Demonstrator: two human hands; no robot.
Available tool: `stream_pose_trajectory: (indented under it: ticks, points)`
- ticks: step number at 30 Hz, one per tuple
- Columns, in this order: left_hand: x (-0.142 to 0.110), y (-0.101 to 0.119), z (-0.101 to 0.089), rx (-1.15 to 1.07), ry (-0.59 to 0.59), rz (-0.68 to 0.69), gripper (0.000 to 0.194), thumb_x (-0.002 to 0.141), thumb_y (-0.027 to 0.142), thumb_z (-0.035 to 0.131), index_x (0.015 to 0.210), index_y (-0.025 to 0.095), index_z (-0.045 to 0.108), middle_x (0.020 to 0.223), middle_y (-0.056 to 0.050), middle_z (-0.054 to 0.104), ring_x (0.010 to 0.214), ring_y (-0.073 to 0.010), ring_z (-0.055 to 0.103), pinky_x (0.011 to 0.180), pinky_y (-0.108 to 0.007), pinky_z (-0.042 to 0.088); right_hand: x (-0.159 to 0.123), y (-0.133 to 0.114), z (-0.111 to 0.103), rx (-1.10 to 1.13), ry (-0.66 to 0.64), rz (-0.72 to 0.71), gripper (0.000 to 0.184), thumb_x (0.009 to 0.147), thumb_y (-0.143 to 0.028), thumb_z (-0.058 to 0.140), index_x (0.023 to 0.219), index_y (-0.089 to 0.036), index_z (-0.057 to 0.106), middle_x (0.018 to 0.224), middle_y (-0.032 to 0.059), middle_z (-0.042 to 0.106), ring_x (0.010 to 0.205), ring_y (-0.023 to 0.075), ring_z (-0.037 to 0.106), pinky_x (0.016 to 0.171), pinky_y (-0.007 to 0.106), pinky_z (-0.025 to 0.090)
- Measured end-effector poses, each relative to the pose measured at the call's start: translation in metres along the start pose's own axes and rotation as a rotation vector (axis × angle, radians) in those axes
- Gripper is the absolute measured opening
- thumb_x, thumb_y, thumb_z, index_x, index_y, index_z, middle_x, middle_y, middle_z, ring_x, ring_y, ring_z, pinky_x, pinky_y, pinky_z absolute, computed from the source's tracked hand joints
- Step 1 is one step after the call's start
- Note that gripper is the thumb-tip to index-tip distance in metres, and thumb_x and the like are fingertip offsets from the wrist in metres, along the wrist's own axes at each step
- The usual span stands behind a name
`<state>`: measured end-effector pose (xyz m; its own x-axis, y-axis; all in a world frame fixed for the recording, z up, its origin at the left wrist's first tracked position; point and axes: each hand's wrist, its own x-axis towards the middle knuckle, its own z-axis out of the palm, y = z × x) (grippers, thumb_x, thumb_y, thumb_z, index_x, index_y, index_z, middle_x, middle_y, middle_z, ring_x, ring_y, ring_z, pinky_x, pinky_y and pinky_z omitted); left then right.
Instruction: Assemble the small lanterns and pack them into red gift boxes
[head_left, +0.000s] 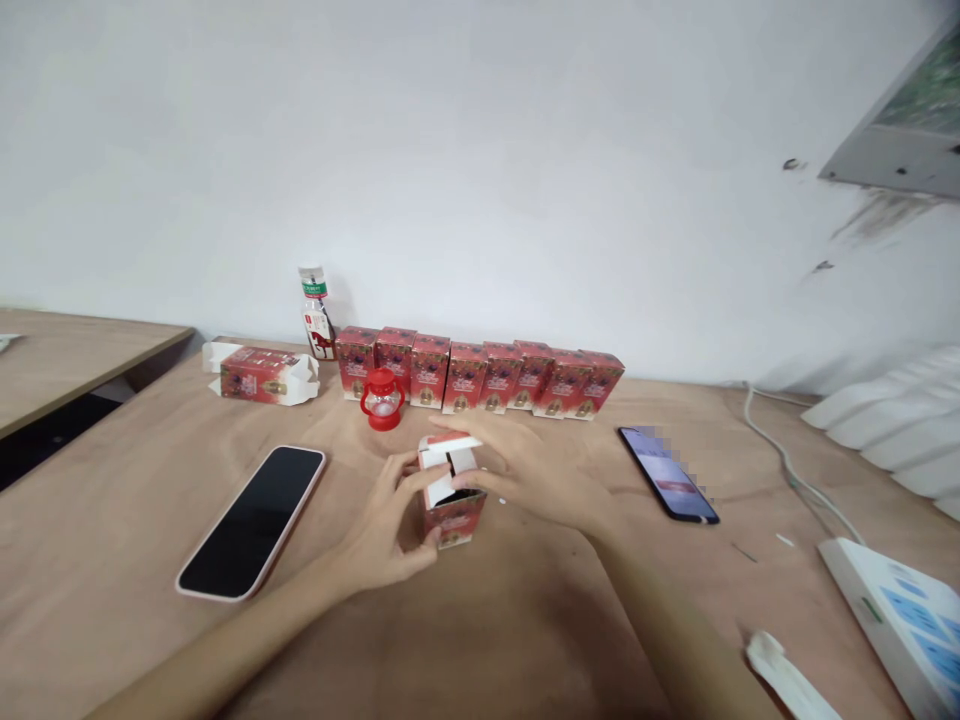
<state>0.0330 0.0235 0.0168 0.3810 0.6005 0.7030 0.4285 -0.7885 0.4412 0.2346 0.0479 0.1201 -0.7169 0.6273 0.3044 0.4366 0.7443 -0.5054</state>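
A small red printed carton (pixel 454 518) stands on the table in front of me, its white top flaps raised. My left hand (pixel 390 525) grips it from the left, thumb low on the front and fingers at the flap. From the right, my right hand (pixel 525 470) reaches over the top, with fingertips at the flaps and the opening. What lies inside the carton is hidden. Just behind stands a small clear lantern (pixel 383 400) with red top, base and handles. A row of several closed red cartons (pixel 465 378) lines the wall.
An open-ended carton (pixel 259 376) lies at the back left near a bottle (pixel 318 315). Phones lie left (pixel 253 525) and right (pixel 667 475). A white box (pixel 892 610), a cable (pixel 787 460) and a white strip (pixel 787 675) are on the right.
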Motion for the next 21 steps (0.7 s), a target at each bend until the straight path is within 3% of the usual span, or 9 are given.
stream_pose_trajectory:
  ticks: [3,6,10,15,21]
  points:
    - [-0.014,-0.009,0.012,-0.067,0.111,-0.092,0.075,0.077,0.024,0.059,0.141,0.025,0.020,0.126,-0.011,0.048,0.114,-0.0266,0.054,0.092,-0.045,0.051,0.000,-0.001,-0.001,-0.012,-0.143,-0.078,0.045,0.093,-0.037,0.051,0.136,-0.024,0.045,0.139,0.0074,0.050,0.128,0.0199,0.045,0.105,0.039,0.039]
    - [-0.022,-0.013,0.019,-0.193,0.074,-0.194,0.078,0.081,0.026,0.059,0.143,0.023,0.011,0.130,-0.014,0.048,0.113,-0.0254,0.057,0.089,-0.044,0.054,0.001,0.004,0.000,-0.073,-0.168,-0.111,0.039,0.099,-0.030,0.035,0.135,-0.023,0.046,0.143,0.0052,0.046,0.133,0.0158,0.039,0.111,0.038,0.033]
    - [-0.019,-0.015,0.017,-0.343,-0.082,-0.318,0.064,0.083,0.030,0.059,0.138,0.022,0.026,0.132,-0.014,0.052,0.119,-0.0273,0.055,0.096,-0.048,0.050,0.002,0.012,0.005,-0.163,-0.172,-0.087,0.041,0.100,-0.030,0.033,0.139,-0.020,0.042,0.146,0.0054,0.043,0.136,0.0170,0.034,0.113,0.040,0.030]
    - [-0.016,-0.015,0.015,-0.425,-0.082,-0.404,0.057,0.081,0.033,0.062,0.131,0.020,0.037,0.133,-0.015,0.053,0.120,-0.0294,0.054,0.098,-0.051,0.048,-0.004,0.010,0.010,-0.271,-0.226,0.010,0.053,0.097,-0.042,0.036,0.147,-0.026,0.026,0.154,0.0051,0.028,0.143,0.0272,0.018,0.112,0.054,0.028]
    - [-0.016,-0.014,0.013,-0.433,-0.102,-0.430,0.055,0.081,0.033,0.062,0.128,0.019,0.039,0.131,-0.014,0.055,0.118,-0.0288,0.056,0.098,-0.051,0.048,-0.001,0.005,0.005,-0.271,-0.121,-0.094,0.042,0.099,-0.028,0.036,0.140,-0.021,0.041,0.144,0.0052,0.045,0.134,0.0195,0.039,0.110,0.041,0.036]
